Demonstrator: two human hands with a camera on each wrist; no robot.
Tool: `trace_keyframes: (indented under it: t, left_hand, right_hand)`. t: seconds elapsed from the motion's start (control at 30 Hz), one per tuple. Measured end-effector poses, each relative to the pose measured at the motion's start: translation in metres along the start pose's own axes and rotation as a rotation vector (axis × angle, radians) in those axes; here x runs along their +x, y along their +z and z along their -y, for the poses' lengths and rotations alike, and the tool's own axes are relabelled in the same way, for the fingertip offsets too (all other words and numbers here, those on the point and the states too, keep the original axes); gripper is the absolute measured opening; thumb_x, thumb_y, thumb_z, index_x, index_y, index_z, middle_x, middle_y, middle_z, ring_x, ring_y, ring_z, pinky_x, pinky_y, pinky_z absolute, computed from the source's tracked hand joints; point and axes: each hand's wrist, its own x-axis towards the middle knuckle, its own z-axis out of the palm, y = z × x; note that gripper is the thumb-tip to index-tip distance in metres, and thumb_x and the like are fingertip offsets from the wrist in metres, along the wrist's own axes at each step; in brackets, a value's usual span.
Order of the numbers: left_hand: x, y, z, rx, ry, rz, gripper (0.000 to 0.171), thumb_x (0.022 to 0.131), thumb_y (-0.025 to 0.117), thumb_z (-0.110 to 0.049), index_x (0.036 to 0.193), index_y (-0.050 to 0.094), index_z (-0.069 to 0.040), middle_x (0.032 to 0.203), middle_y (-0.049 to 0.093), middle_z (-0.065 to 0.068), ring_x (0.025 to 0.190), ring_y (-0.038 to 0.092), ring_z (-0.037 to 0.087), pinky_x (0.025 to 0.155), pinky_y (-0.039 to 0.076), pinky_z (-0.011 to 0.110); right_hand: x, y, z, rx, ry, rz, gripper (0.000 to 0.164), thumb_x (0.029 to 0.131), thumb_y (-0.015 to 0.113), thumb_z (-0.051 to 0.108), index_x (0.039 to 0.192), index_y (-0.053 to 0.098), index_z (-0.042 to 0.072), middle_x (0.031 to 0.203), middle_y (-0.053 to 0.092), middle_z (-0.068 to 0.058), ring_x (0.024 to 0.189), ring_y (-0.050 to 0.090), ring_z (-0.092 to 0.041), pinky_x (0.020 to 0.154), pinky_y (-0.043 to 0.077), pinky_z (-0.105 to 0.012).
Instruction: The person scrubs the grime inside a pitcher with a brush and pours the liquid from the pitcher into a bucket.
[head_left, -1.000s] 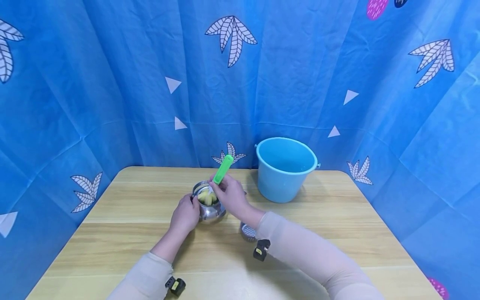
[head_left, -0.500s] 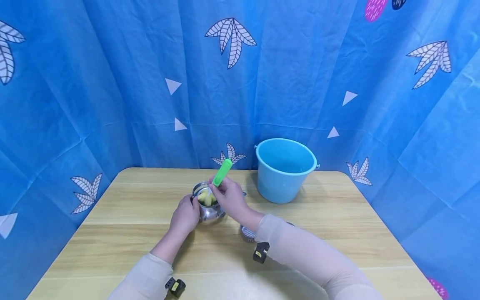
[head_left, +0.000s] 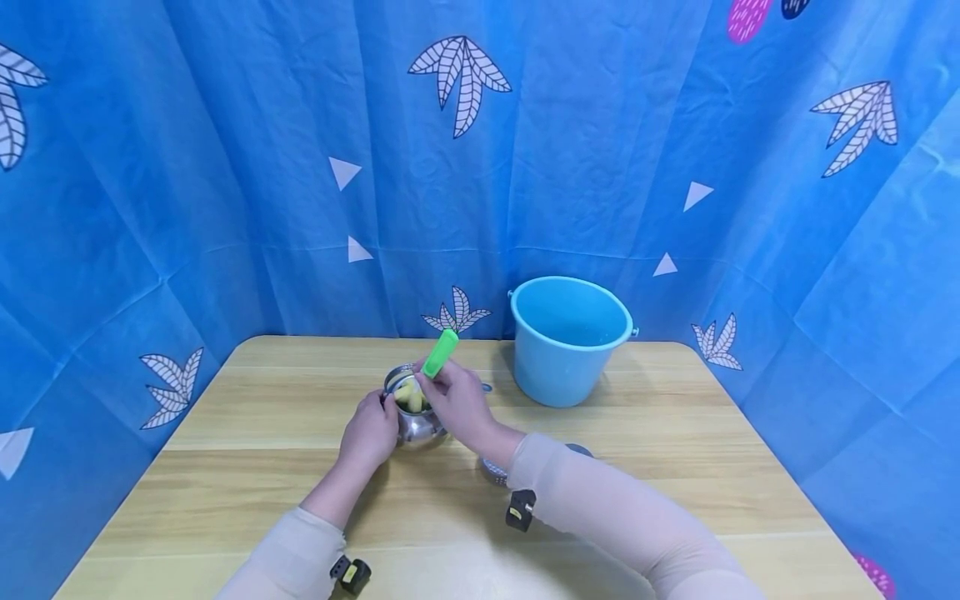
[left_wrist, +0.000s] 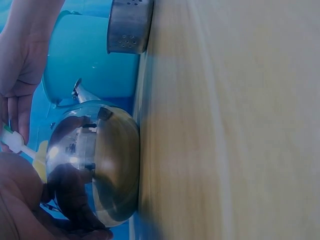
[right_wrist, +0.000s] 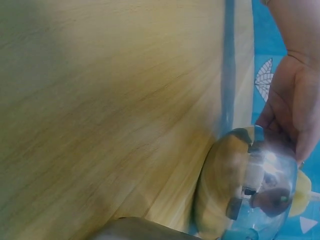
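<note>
A shiny round steel teapot (head_left: 420,427) stands on the table, its mouth facing up and its spout (left_wrist: 86,94) toward the right. My left hand (head_left: 371,428) holds it by its left side, fingers curled near the rim. My right hand (head_left: 461,407) pinches a cup brush by its green handle (head_left: 439,354), which leans up and to the right above the mouth. The brush's white stem (left_wrist: 16,142) runs down to a yellow, sponge-like head (head_left: 411,397) inside the teapot's mouth. The lower part of that head is hidden by the steel wall.
A perforated metal strainer (left_wrist: 129,30) lies on the wooden table (head_left: 420,525), partly hidden under my right forearm. Another rounded metal edge (head_left: 580,450) shows beyond that sleeve. A light-blue bucket (head_left: 562,371) stands at the back right. Blue curtains (head_left: 442,183) surround the table.
My right hand and the green handle have sunk slightly and shifted a little left. More metal shows beyond the right forearm. My left hand and the teapot have stayed nearly still.
</note>
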Motion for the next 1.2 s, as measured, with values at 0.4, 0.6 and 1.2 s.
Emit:
trace_keyframes:
  t: [0.4,0.6,1.2]
  left_hand:
    - [0.0005,0.0,0.0018,0.004,0.006,0.008,0.056,0.108,0.028,-0.028,0.141,0.039,0.016,0.137,0.048,0.037,0.126,0.048,0.052,0.106,0.04,0.06]
    - [0.0016,0.0008,0.0026,0.008,0.006,0.003,0.056,0.109,0.028,-0.028,0.14,0.04,0.016,0.136,0.049,0.037,0.125,0.05,0.051,0.105,0.041,0.06]
    - [0.0007,0.0003,-0.0005,0.014,0.005,-0.008,0.055,0.108,0.03,-0.027,0.14,0.041,0.017,0.136,0.05,0.037,0.126,0.049,0.051,0.104,0.041,0.061]
  right_hand:
    - [0.0006,-0.0006,0.0025,-0.041,-0.009,0.001,0.018,0.098,0.065,0.014,0.112,0.069,0.003,0.11,0.074,-0.009,0.099,0.072,-0.017,0.084,0.055,-0.018]
    - [0.0017,-0.0012,0.0026,-0.052,-0.036,-0.006,0.016,0.097,0.066,0.012,0.109,0.07,0.002,0.107,0.075,-0.01,0.092,0.073,-0.017,0.079,0.056,-0.018]
    - [0.0058,-0.0017,0.0043,-0.157,-0.084,0.035,0.015,0.095,0.069,0.011,0.109,0.07,0.005,0.109,0.075,-0.009,0.095,0.073,-0.018,0.083,0.056,-0.019]
